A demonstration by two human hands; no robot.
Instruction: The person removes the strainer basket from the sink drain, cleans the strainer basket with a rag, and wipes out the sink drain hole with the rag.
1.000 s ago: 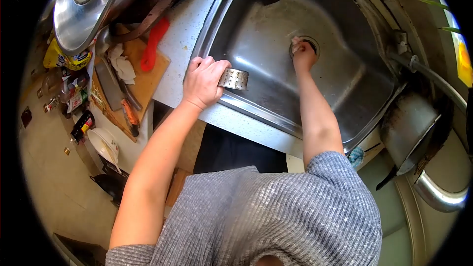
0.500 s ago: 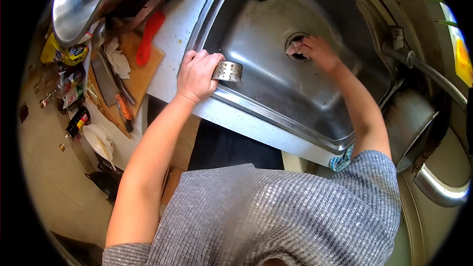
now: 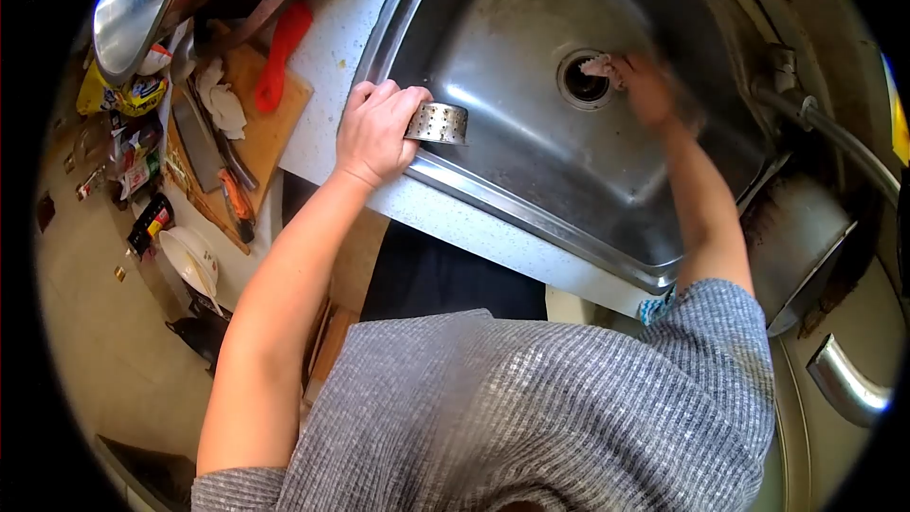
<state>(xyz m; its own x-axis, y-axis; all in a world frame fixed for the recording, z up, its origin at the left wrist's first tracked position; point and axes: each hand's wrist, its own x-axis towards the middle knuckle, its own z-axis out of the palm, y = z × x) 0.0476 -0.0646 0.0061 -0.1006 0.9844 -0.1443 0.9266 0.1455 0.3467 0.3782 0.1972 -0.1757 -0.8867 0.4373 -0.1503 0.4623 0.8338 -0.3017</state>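
Perforated strainer cup gripped in the closed fingers of the left hand, above the sink's near rim; not seated in the drain, which is uncovered. Pale crumpled wad pinched by the motion-blurred right hand at the drain's edge.

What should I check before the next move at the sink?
1. Perforated metal cup in the left hand: ok, at the sink's near rim.
2. Left-hand grip secure: cannot tell, the thumb is hidden.
3. Pale wad in the right hand: ok, at the fingertips, over the drain's edge.
4. Metal cup out of the drain: ok, it is well to one side.
5. Drain clean inside: cannot tell, too dark.
6. Cleaver away from both hands: ok, on the cutting board.
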